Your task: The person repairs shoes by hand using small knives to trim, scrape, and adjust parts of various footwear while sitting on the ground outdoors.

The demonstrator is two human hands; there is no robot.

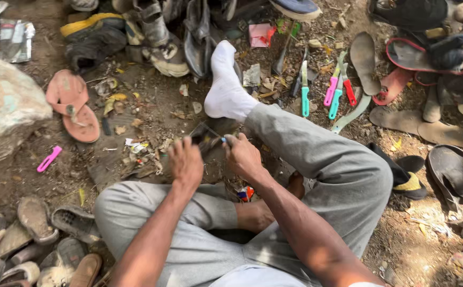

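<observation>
Two hands (186,162) at work; one white-socked foot (225,87); four bright-handled knives (305,90) in teal, pink and red; one pink sandal (72,106); one pink handle (49,159); one large stone (2,101).

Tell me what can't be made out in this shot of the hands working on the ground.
- Dark item between the hands, head view: mostly covered by the left hand and blurred, so its kind is unclear.
- Thin tool at the right hand: only a bluish tip shows.
- Right foot: tucked under the grey trousers.
- Shoes along the top edge: cut off by the frame.
</observation>
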